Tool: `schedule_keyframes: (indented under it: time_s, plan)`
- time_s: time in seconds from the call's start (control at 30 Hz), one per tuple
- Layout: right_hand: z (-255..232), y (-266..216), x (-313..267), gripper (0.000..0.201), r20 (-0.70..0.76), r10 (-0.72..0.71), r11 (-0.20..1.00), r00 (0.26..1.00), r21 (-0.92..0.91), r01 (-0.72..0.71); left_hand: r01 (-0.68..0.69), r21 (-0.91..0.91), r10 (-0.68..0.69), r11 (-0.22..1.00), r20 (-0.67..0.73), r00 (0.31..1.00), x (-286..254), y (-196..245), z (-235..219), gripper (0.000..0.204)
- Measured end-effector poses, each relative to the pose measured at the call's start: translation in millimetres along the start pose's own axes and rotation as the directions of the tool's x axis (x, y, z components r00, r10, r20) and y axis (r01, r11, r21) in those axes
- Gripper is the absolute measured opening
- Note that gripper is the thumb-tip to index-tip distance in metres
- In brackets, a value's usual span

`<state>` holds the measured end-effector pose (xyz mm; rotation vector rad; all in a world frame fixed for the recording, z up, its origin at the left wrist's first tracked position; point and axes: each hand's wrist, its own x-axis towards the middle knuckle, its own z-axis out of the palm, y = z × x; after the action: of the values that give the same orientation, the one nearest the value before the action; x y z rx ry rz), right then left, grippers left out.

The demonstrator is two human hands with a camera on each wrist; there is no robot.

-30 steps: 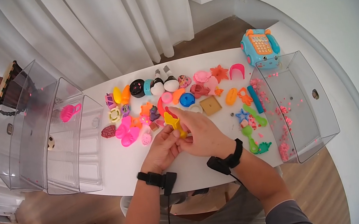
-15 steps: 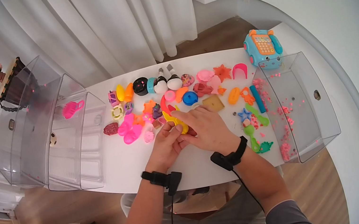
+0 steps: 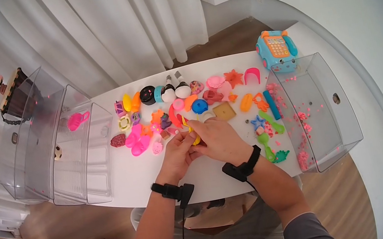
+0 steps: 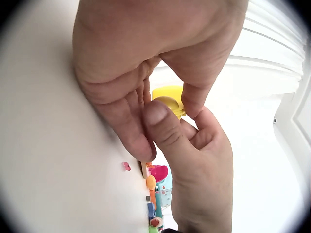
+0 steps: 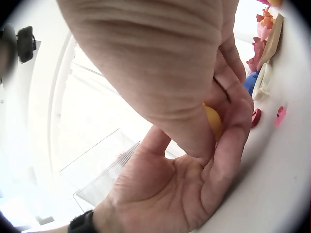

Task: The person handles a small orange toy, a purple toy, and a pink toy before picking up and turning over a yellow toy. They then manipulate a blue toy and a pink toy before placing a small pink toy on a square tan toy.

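Observation:
A small yellow plastic toy [image 3: 197,140] is held between both hands, close over the near middle of the white table [image 3: 135,178]. My left hand [image 3: 176,159] pinches it from the left, thumb and fingers around its lower part. From the other side my right hand [image 3: 224,140] grips it, with the fingers bent over its top. In the left wrist view the yellow toy [image 4: 167,93] shows a rounded, ridged part beside a thumb tip. Only a bit of yellow shows between the fingers in the right wrist view; the rest is hidden.
Colourful toys, among them a blue round piece [image 3: 199,107] and a tan square block [image 3: 224,111], lie just beyond the hands. Clear bins stand left [image 3: 67,185] and right [image 3: 332,146]; pink crumbs dot the right one. A toy phone [image 3: 277,50] sits back right.
The yellow toy has turned in the hands: its broad face showed before, now mostly a narrow side. The right fingers have closed in over it. The table toys lie as before.

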<state>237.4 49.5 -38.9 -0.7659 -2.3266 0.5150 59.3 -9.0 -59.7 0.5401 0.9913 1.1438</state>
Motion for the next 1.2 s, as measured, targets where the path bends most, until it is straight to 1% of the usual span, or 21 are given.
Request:
schedule_keyframes:
  time_s: [0.1,0.27,0.43,0.67,0.73,0.8,0.87,0.93,1.17,1.2]
  plan:
    - [-0.6,-1.0,0.4,0.069,-0.006,-0.009,1.0,1.0,-0.002,0.009,-0.02,0.009,0.02,1.0,-0.005,1.0,-1.0,0.3,2.6,0.03]
    - [1.0,-0.2,-0.2,0.067,-0.019,-0.02,1.0,1.0,-0.014,0.019,-0.018,0.033,0.019,0.999,-0.035,0.999,-1.6,2.2,7.6,0.03]
    - [0.4,0.9,-0.1,0.062,0.01,0.045,0.999,0.999,-0.023,-0.045,0.019,0.075,-0.018,0.997,-0.016,1.0,-0.3,3.2,6.9,0.031]
    - [1.0,0.4,0.9,0.059,-0.01,0.052,0.999,0.999,-0.017,-0.052,0.013,0.08,-0.011,0.997,-0.022,1.0,-0.8,2.0,4.1,0.035]
    - [-0.3,-0.6,0.8,0.059,-0.003,0.075,0.996,0.997,-0.049,-0.075,0.021,0.07,-0.021,0.997,-0.014,1.0,-1.3,2.0,4.0,0.038]
    - [1.1,1.5,0.5,0.058,-0.022,0.069,0.996,0.997,-0.048,-0.07,-0.019,0.1,0.019,0.995,0.001,1.0,-2.7,2.0,5.8,0.04]
    - [3.8,4.8,-0.4,0.058,-0.041,0.065,0.997,0.997,-0.049,-0.067,-0.021,0.079,0.019,0.997,0.017,1.0,-3.2,1.8,4.8,0.041]
    - [7.4,7.2,-0.3,0.057,-0.073,0.02,0.999,0.997,-0.03,-0.022,-0.024,0.059,0.022,0.998,0.032,0.999,-3.4,1.8,4.9,0.043]
    - [6.4,3.2,0.7,0.057,-0.057,0.013,1.0,0.998,0.02,-0.012,-0.044,0.019,0.044,0.999,-0.011,0.999,-2.6,-0.5,3.9,0.043]
    - [3.9,-0.8,1.6,0.058,-0.08,0.017,0.998,0.997,0.063,-0.012,-0.051,-0.001,0.051,0.999,-0.021,0.998,-2.2,-0.9,3.7,0.044]
